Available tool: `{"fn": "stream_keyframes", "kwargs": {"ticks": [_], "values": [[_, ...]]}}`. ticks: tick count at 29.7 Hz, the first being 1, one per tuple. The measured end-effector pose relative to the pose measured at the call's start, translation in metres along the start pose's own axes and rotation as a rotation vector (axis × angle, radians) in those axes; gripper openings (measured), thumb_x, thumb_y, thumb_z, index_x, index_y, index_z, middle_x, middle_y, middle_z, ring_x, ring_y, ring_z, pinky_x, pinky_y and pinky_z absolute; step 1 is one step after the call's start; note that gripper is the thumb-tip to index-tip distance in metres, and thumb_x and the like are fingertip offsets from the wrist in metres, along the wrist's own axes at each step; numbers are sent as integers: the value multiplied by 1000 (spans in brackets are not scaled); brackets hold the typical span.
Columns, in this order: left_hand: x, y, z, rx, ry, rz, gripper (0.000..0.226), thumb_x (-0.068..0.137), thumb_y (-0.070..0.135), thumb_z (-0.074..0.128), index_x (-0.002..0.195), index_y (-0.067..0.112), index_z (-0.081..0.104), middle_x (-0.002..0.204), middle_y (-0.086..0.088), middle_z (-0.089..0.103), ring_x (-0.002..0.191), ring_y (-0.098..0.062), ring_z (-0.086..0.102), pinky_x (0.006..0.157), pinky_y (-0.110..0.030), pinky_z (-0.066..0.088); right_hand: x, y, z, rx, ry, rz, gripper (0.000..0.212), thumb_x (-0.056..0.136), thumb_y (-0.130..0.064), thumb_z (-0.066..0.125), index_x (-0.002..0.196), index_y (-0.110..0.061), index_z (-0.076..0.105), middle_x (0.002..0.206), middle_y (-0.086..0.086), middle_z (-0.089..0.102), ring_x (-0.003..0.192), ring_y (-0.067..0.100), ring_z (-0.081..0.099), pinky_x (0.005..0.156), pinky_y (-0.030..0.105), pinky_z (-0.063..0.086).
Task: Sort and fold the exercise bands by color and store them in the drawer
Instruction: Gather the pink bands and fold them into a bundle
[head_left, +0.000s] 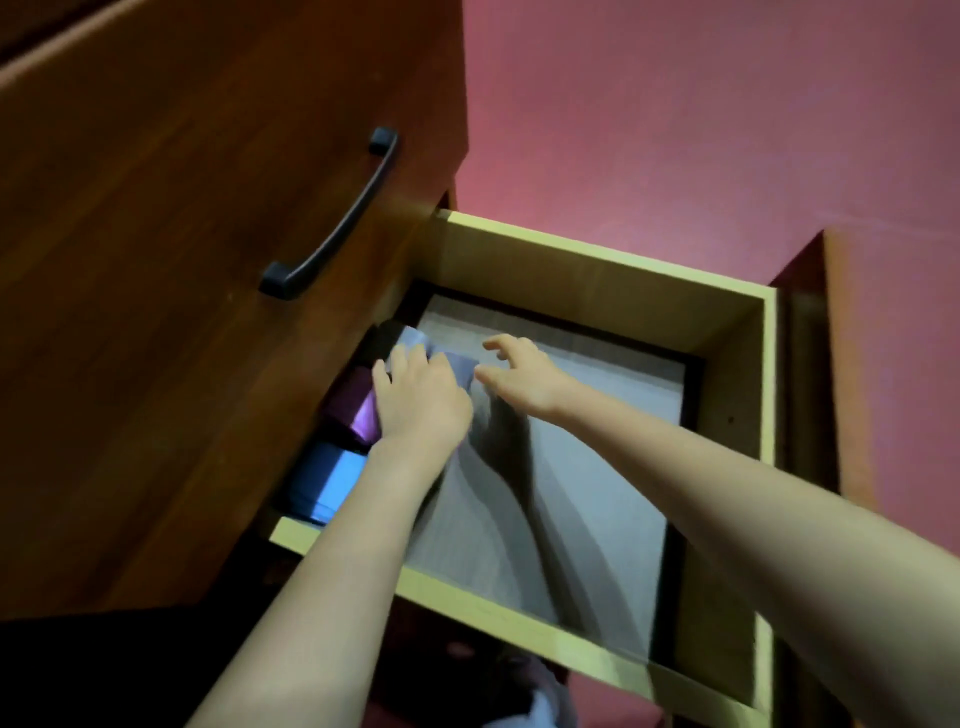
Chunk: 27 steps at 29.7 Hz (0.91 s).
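Observation:
An open drawer (597, 265) with pale wood walls and a grey bottom fills the middle. Along its left side lie folded bands: a blue one (324, 480) nearest me, a purple one (356, 410) behind it, and a grey-lilac one (460, 366) further back. My left hand (421, 402) rests flat on the grey-lilac band with fingers straight, pressing it down. My right hand (519, 371) hovers just right of that band, fingers spread and loosely bent, its fingertips at the band's edge. I cannot tell whether they touch it.
A brown cabinet front with a dark bar handle (337, 218) overhangs the drawer's left side. A pink wall (701, 104) is behind. Another brown panel (893, 364) stands to the right. The drawer's right half shows bare grey bottom (613, 467).

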<state>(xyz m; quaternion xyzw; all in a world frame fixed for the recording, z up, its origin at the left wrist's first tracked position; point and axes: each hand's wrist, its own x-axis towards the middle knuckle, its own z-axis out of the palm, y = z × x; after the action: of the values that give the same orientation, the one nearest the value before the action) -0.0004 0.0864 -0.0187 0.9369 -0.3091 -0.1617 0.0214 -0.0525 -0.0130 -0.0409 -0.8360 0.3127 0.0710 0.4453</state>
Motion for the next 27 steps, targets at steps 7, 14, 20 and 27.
{"fn": "stream_keyframes", "kwargs": {"ticks": [7,14,20,27], "values": [[-76,120,-26,-684,85,367,40,95,14,38,134,19,41,133,-1,47,125,-13,36,99,-24,30,-139,29,-90,436,272,-185,46,85,9,39,125,-13,46,99,-12,55,93,-5,55,84,14,43],[-176,238,4,-623,-103,654,36,86,8,43,119,16,54,123,-4,54,118,-22,43,100,-34,34,-269,133,-135,610,552,97,37,84,18,36,108,-6,52,71,5,51,44,-3,48,50,6,42],[-200,271,91,-775,-528,284,22,82,16,48,97,15,64,108,-8,67,105,-27,59,92,-37,46,-293,230,-105,664,599,402,25,85,13,41,98,-2,56,68,3,54,40,-4,49,47,11,41],[-188,287,188,-972,-586,75,19,81,-5,47,84,8,61,81,-10,62,84,-26,59,82,-33,48,-300,325,-69,709,598,603,31,84,12,44,74,-15,55,66,6,50,35,-2,46,43,10,40]]}}
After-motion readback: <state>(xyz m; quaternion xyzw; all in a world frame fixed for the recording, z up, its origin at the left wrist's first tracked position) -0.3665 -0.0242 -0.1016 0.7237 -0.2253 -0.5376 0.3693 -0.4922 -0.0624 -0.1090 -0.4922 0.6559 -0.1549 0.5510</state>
